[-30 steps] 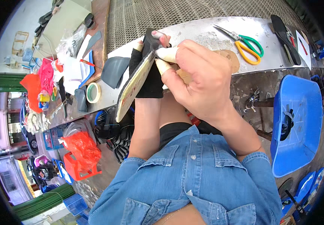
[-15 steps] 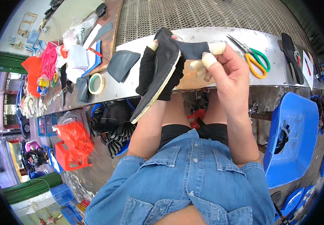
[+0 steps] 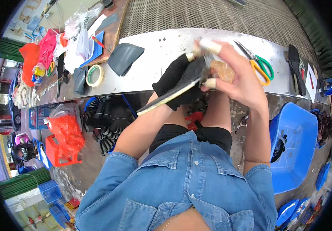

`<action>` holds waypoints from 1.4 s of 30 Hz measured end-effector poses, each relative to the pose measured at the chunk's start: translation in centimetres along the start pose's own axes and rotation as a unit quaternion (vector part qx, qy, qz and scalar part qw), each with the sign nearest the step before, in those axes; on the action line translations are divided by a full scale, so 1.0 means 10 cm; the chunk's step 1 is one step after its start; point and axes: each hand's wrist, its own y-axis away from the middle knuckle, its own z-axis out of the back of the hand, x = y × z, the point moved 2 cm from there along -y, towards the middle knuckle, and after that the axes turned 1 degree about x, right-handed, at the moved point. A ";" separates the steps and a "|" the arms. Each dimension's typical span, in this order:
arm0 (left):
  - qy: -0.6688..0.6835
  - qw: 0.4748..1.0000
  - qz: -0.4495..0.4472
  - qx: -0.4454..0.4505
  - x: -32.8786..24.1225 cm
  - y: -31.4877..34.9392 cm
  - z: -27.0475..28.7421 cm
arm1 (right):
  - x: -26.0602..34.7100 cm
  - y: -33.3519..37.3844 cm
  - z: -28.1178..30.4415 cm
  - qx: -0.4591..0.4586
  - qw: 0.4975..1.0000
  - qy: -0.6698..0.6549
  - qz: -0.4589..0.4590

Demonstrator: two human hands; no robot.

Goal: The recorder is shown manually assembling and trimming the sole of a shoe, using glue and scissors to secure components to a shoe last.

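Note:
My left hand (image 3: 170, 77), in a black fingerless glove, is closed around a black shoe sole (image 3: 181, 87) with a pale edge. It holds the sole tilted above the near edge of the metal worktop. My right hand (image 3: 235, 73), pale covers on its thumb and forefinger, is at the sole's upper right end, thumb on one side and fingers on the other. Motion smears these fingers, and the dark strip at that end is hard to make out. Beyond the right hand lie scissors (image 3: 253, 57) with green and yellow handles.
Dark grey sheet pieces (image 3: 125, 59) and a tape roll (image 3: 88, 78) lie left on the worktop (image 3: 135, 85). Black sole-shaped pieces (image 3: 296, 69) lie right. Wire mesh (image 3: 196, 17) stretches behind. A blue tub (image 3: 298, 142) stands below right, a red stool (image 3: 52, 148) below left.
The right hand, earlier pulling the dark strip out to the right, has come round the sole's end. The sole has swung to a flatter slant, and its upper end has moved right.

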 end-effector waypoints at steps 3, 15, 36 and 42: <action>-0.222 0.960 0.071 0.156 0.02 -0.03 0.20 | -0.01 -0.03 0.08 0.058 0.991 -0.070 -0.094; -0.540 0.769 -0.339 -0.047 -0.13 -0.15 -0.27 | -0.09 -0.06 -0.37 -0.193 0.969 -0.091 -0.128; -0.530 0.790 -0.309 0.000 -0.15 0.16 -0.55 | -0.12 0.20 0.09 -0.192 0.978 -0.078 -0.030; -0.535 0.786 -0.310 -0.007 -0.16 0.25 -0.58 | -1.18 0.63 1.27 -0.079 0.786 0.569 -0.227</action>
